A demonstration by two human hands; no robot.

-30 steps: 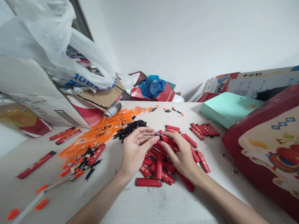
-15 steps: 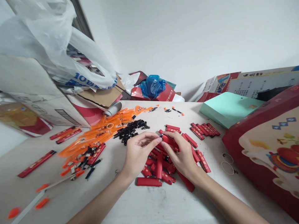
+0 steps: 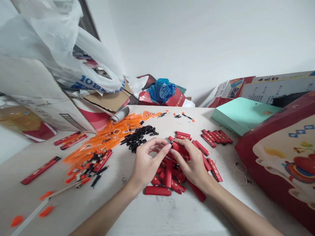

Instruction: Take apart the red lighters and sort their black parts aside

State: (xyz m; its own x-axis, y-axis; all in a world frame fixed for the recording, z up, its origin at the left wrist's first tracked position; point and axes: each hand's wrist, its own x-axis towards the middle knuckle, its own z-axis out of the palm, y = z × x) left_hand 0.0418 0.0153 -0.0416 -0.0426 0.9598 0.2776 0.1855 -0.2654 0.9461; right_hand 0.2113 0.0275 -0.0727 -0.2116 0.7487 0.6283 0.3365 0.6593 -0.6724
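Note:
In my right hand [image 3: 190, 156] is a red lighter shell [image 3: 179, 149], gripped between thumb and fingers above a pile. My left hand [image 3: 150, 159] is closed in a pinch at the shell's near-left end, thumb and fingertip on a small black part [image 3: 171, 143]. Fingers hide most of that part. Beneath both hands lies a heap of similar red lighter shells [image 3: 168, 173], some with gold print. A mound of small black parts [image 3: 140, 136] sits just beyond my left hand.
Orange plastic pieces [image 3: 118, 129] spread across the left of the table, with mixed metal and black bits [image 3: 92, 164] nearer. Red lighters [image 3: 216, 137] lie in a row at right. A mint-green box [image 3: 243, 113] and a large red printed bag [image 3: 283, 157] stand at the right; a carton [image 3: 49, 105] stands left.
Both hands stay together on the red shell with hardly any movement. The whole view has shifted slightly to the right.

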